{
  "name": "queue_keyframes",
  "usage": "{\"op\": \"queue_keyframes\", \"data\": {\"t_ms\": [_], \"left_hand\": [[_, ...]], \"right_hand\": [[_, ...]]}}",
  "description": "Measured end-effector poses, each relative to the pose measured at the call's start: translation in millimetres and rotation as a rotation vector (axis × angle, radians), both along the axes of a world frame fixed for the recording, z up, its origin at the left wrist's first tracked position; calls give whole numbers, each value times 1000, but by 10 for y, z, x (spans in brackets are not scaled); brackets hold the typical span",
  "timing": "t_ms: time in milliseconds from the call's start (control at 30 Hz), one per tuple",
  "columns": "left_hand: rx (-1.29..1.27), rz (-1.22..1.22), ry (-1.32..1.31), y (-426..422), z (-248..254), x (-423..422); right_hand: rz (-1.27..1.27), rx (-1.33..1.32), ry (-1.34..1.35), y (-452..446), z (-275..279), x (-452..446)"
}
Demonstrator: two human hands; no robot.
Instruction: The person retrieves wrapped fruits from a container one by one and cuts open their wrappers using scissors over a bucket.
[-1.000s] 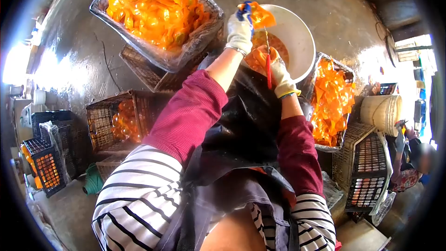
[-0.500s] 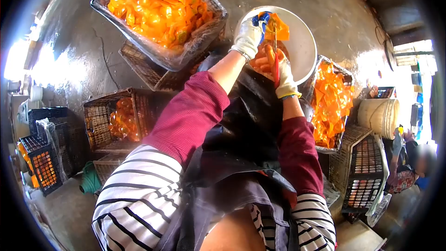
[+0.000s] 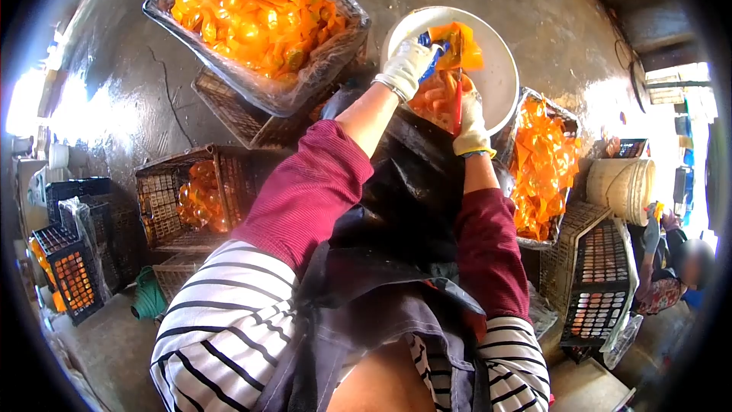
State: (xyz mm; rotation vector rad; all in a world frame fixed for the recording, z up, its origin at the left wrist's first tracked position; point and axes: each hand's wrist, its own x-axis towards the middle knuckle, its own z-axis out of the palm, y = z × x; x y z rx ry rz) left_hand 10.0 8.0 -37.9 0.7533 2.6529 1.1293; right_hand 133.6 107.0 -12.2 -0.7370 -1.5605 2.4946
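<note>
My left hand (image 3: pixel 412 67), in a white and blue work glove, is closed on a translucent orange plastic packet (image 3: pixel 463 44) above a white bucket (image 3: pixel 499 69). Something darker shows inside the packet. My right hand (image 3: pixel 473 123), gloved in white with a yellow cuff, grips a knife (image 3: pixel 458 105) by its red handle. Its narrow blade points away from me toward the packet; whether the two touch I cannot tell. Orange-pink, rounded pieces (image 3: pixel 433 99) lie in the bucket below my hands.
A plastic-lined crate of orange packets (image 3: pixel 259 19) stands front left, on a brown crate (image 3: pixel 229 103). Another lined crate of orange plastic (image 3: pixel 543 172) is right of the bucket. A tipped crate (image 3: pixel 164 202) lies left. At far right, another person's gloved hand (image 3: pixel 652 236) shows near a cream bucket (image 3: pixel 621 189).
The packet has shifted slightly right and spread wider. My left hand has turned and dropped a little. The knife has moved slightly right and down, with its blade lower against the packet.
</note>
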Motion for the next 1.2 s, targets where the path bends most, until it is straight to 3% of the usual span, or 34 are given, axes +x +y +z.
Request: {"op": "queue_keyframes", "data": {"t_ms": [33, 133, 267, 300, 333, 367, 400, 433, 467, 533, 567, 633, 700, 767, 900, 933, 967, 1000, 1033, 1100, 1200], "left_hand": [[19, -23, -62, -10, 47, -10], [107, -64, -101, -65, 111, 32], [-81, -12, -162, -120, 436, 168], [43, 140, -56, -107, 423, 261], [68, 179, -181, -127, 444, 247], [96, 219, -305, -153, 491, 188], [124, 259, -428, -195, 609, 152], [136, 296, -251, -275, 826, 249], [146, 299, -218, -249, 636, 133], [123, 403, -210, -199, 546, 84], [76, 356, -177, -218, 549, 79], [-18, 253, -118, -238, 650, 139], [-47, 245, -37, -235, 615, 97], [-85, 265, 114, -232, 581, 48], [622, 490, -543, -206, 719, 89], [838, 243, -425, -222, 494, -87], [1052, 186, -790, -149, 246, -133], [1252, 118, -1161, -145, 444, 31], [1164, 114, -977, -151, 650, 189], [943, 170, -895, -213, 864, 234], [747, 114, -486, -155, 576, 115]], "right_hand": [[-31, -76, -45, 5, 63, 27], [74, 180, -187, 2, 243, 52], [48, 264, 39, 127, -225, -46], [37, 298, 40, 129, -218, -55], [26, 333, 40, 127, -214, -44], [27, 42, -14, 186, -172, -12], [98, 214, -79, 174, -78, 14], [169, 386, -143, 158, -8, 31], [241, 558, -207, 147, 21, 39], [130, 566, -10, 172, -225, 7], [72, 565, 90, 196, -375, -25], [115, 885, -22, 248, -458, -46], [177, 914, -112, 274, -469, -7], [255, 654, -161, 157, -128, 24], [283, 689, -114, 292, -458, -59], [272, 687, -95, 294, -480, -84], [270, 652, -114, 311, -495, -81], [267, 617, -132, 287, -432, -75], [276, 548, -185, 184, -172, -51], [283, 451, -268, 59, 176, -2], [284, 468, -272, 104, 87, 33]]}}
